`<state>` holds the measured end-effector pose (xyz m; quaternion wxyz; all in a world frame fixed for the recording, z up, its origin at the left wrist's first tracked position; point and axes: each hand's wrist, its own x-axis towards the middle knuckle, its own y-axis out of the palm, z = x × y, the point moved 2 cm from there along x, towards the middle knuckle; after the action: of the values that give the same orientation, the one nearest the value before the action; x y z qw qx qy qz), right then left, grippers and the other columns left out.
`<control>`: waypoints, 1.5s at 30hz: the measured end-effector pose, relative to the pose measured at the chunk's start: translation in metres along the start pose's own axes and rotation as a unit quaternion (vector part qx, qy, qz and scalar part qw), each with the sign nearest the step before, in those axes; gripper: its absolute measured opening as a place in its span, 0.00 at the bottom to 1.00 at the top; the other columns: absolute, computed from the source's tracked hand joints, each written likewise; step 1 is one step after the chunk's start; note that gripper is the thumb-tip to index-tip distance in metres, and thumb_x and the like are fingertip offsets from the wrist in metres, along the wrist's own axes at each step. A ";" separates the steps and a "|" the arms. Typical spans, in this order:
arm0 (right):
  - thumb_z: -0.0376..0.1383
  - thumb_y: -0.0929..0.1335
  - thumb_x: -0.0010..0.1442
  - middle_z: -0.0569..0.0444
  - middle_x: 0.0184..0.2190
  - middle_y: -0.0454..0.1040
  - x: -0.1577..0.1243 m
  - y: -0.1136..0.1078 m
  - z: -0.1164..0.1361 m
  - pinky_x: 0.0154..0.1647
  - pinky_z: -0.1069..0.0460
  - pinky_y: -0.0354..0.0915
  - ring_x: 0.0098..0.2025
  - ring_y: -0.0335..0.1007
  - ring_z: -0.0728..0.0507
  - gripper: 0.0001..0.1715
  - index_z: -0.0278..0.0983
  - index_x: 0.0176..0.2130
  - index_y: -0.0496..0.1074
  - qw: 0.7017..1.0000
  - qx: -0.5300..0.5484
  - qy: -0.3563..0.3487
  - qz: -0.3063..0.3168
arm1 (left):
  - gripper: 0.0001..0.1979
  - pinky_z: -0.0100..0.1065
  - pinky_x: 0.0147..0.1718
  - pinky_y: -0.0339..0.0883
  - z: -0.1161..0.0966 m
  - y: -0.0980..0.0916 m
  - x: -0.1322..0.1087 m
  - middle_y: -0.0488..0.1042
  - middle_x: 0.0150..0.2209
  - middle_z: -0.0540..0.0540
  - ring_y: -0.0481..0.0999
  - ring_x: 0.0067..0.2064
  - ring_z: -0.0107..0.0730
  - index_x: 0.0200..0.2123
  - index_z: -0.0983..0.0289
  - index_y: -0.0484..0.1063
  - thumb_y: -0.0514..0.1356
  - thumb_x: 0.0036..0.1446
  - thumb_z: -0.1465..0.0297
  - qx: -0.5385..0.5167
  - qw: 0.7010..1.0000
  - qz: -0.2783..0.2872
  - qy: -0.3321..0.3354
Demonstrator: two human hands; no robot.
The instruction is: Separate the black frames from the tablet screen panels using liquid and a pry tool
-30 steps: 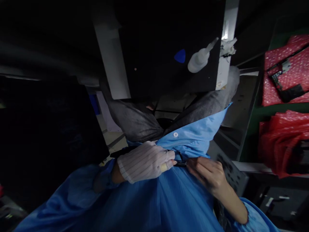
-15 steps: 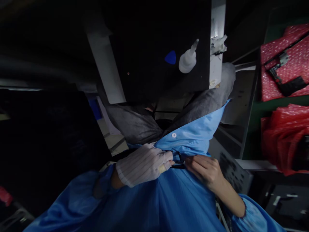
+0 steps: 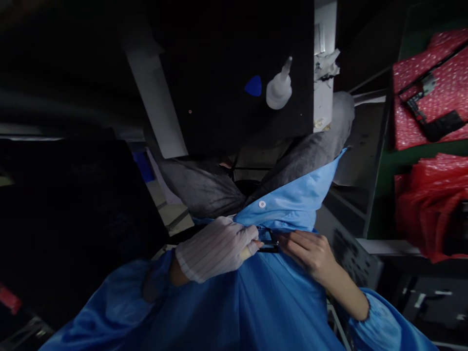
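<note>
Gloved in striped white cloth, the left hand (image 3: pixel 217 249) pinches one end of a thin black frame (image 3: pixel 269 250) between thumb and fingers, just in front of the person's blue coat (image 3: pixel 208 312). Bare and bent inward, the right hand (image 3: pixel 310 251) has its fingertips bunched at the frame's other end; whether they grip it I cannot tell. Part of the frame shows between the two hands, the rest hidden by the glove.

Beyond the knees, on a black work surface (image 3: pixel 226 126), stands a whitish bottle (image 3: pixel 279 93) with a narrow nozzle — how full it is cannot be made out. Just beside it lies a blue rounded triangular piece (image 3: pixel 253 86). Crumpled silvery material (image 3: pixel 326 65) sits on the surface's pale right edge.

To the right, a green surface (image 3: pixel 387 163) carries pink-red bubble wrap (image 3: pixel 448 80) with a dark electronic assembly (image 3: pixel 444 126) lying on it; whether that wrap is a pouch is unclear. Nearer the person is a heap of red wrapping (image 3: pixel 426 204) — something dark (image 3: pixel 457 236) shows at its edge, too dim to identify. Faint marks on the dark panel (image 3: pixel 73 219) at left are unreadable.
</note>
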<state>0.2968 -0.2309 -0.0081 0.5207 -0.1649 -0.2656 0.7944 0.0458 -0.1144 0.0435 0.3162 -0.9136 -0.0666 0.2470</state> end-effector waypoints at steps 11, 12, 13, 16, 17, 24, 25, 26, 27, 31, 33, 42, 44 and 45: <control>0.26 0.66 0.84 0.58 0.30 0.77 0.012 -0.001 0.000 0.34 0.51 0.65 0.30 0.72 0.48 0.17 0.39 0.42 0.77 0.999 -0.022 -0.038 -0.023 | 0.10 0.35 0.40 0.76 0.002 0.003 -0.001 0.82 0.38 0.51 0.83 0.35 0.31 0.46 0.62 0.79 0.60 0.84 0.70 0.016 1.000 -0.002 -0.001; 0.26 0.66 0.84 0.58 0.30 0.77 0.012 0.000 -0.001 0.35 0.51 0.65 0.31 0.73 0.48 0.16 0.38 0.44 0.78 0.999 -0.023 -0.041 -0.024 | 0.10 0.35 0.40 0.75 0.002 0.004 -0.002 0.82 0.38 0.51 0.82 0.35 0.31 0.46 0.62 0.78 0.60 0.84 0.70 0.018 1.000 -0.006 0.002; 0.26 0.66 0.84 0.58 0.31 0.78 0.011 0.000 -0.001 0.35 0.51 0.66 0.31 0.73 0.48 0.15 0.38 0.45 0.78 0.998 -0.022 -0.045 -0.023 | 0.10 0.35 0.40 0.75 0.003 0.005 -0.002 0.82 0.37 0.51 0.82 0.35 0.31 0.46 0.62 0.78 0.59 0.84 0.70 0.019 1.000 -0.011 0.006; 0.28 0.64 0.85 0.57 0.31 0.78 0.010 0.000 -0.003 0.34 0.51 0.65 0.31 0.74 0.47 0.15 0.37 0.47 0.79 0.998 -0.024 -0.050 -0.015 | 0.10 0.35 0.39 0.74 0.004 0.009 -0.004 0.82 0.37 0.50 0.83 0.34 0.31 0.46 0.62 0.77 0.58 0.84 0.72 0.022 0.999 -0.017 0.025; 0.28 0.63 0.86 0.56 0.30 0.78 0.011 0.000 -0.004 0.34 0.51 0.65 0.31 0.74 0.47 0.16 0.37 0.47 0.79 0.998 -0.027 -0.051 -0.012 | 0.10 0.35 0.38 0.74 0.005 0.009 -0.004 0.82 0.37 0.50 0.83 0.34 0.32 0.46 0.62 0.77 0.57 0.84 0.73 0.023 0.999 -0.017 0.029; 0.32 0.59 0.89 0.55 0.32 0.82 0.013 -0.001 -0.005 0.35 0.51 0.69 0.32 0.77 0.47 0.23 0.36 0.47 0.79 0.997 -0.045 -0.059 -0.004 | 0.12 0.36 0.37 0.75 0.001 0.001 -0.003 0.87 0.41 0.50 0.85 0.33 0.30 0.43 0.63 0.74 0.57 0.84 0.76 0.045 0.995 -0.070 0.053; 0.32 0.58 0.89 0.55 0.32 0.82 0.013 -0.001 -0.006 0.35 0.51 0.70 0.32 0.78 0.47 0.24 0.36 0.47 0.79 0.997 -0.047 -0.058 -0.002 | 0.13 0.36 0.36 0.75 0.000 0.000 -0.002 0.88 0.41 0.50 0.85 0.32 0.29 0.42 0.63 0.74 0.55 0.84 0.77 0.051 0.994 -0.083 0.059; 0.32 0.58 0.89 0.55 0.32 0.82 0.013 0.000 -0.006 0.35 0.51 0.70 0.32 0.78 0.47 0.24 0.36 0.47 0.79 0.997 -0.049 -0.058 0.002 | 0.14 0.36 0.35 0.75 0.000 0.000 -0.001 0.88 0.42 0.50 0.85 0.32 0.29 0.42 0.63 0.74 0.55 0.84 0.78 0.056 0.992 -0.092 0.062; 0.32 0.58 0.89 0.55 0.33 0.82 0.013 0.000 -0.006 0.35 0.51 0.70 0.32 0.78 0.47 0.24 0.37 0.47 0.80 0.997 -0.051 -0.057 0.008 | 0.14 0.35 0.35 0.76 0.000 -0.001 0.000 0.88 0.41 0.51 0.85 0.32 0.29 0.43 0.63 0.74 0.54 0.84 0.78 0.061 0.991 -0.098 0.062; 0.30 0.60 0.88 0.55 0.34 0.83 0.009 0.003 -0.009 0.36 0.51 0.71 0.32 0.78 0.47 0.22 0.37 0.47 0.80 0.997 -0.052 -0.053 0.023 | 0.14 0.36 0.33 0.76 -0.001 -0.002 0.002 0.88 0.41 0.51 0.85 0.31 0.29 0.42 0.63 0.74 0.54 0.84 0.78 0.084 0.987 -0.117 0.076; 0.30 0.61 0.88 0.54 0.33 0.83 0.007 0.005 -0.011 0.37 0.51 0.72 0.33 0.78 0.46 0.21 0.37 0.48 0.81 0.997 -0.051 -0.054 0.022 | 0.14 0.36 0.32 0.75 -0.002 -0.002 0.003 0.88 0.40 0.52 0.85 0.31 0.30 0.43 0.63 0.74 0.53 0.84 0.79 0.088 0.985 -0.122 0.082; 0.30 0.63 0.87 0.54 0.34 0.83 -0.001 0.013 -0.016 0.37 0.51 0.71 0.34 0.78 0.45 0.17 0.37 0.50 0.81 0.996 -0.057 -0.050 0.038 | 0.14 0.34 0.33 0.77 -0.002 -0.003 0.003 0.88 0.40 0.52 0.86 0.32 0.30 0.42 0.63 0.74 0.55 0.83 0.80 0.076 0.988 -0.110 0.082; 0.31 0.61 0.87 0.54 0.33 0.82 -0.002 0.014 -0.017 0.37 0.51 0.70 0.33 0.78 0.46 0.19 0.37 0.50 0.81 0.996 -0.062 -0.047 0.037 | 0.15 0.34 0.31 0.76 -0.001 -0.004 0.004 0.87 0.39 0.53 0.86 0.31 0.30 0.41 0.64 0.74 0.54 0.83 0.80 0.077 0.986 -0.120 0.082; 0.31 0.61 0.88 0.54 0.33 0.82 -0.002 0.014 -0.017 0.37 0.51 0.70 0.33 0.78 0.46 0.20 0.37 0.50 0.81 0.996 -0.064 -0.046 0.036 | 0.16 0.34 0.31 0.76 -0.001 -0.004 0.005 0.87 0.39 0.53 0.85 0.30 0.30 0.41 0.64 0.74 0.53 0.84 0.79 0.076 0.986 -0.121 0.080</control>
<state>0.2963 -0.2328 -0.0300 0.4675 -0.1707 -0.3337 0.8006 0.0509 -0.1107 0.0448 0.4168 -0.8887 -0.1327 0.1375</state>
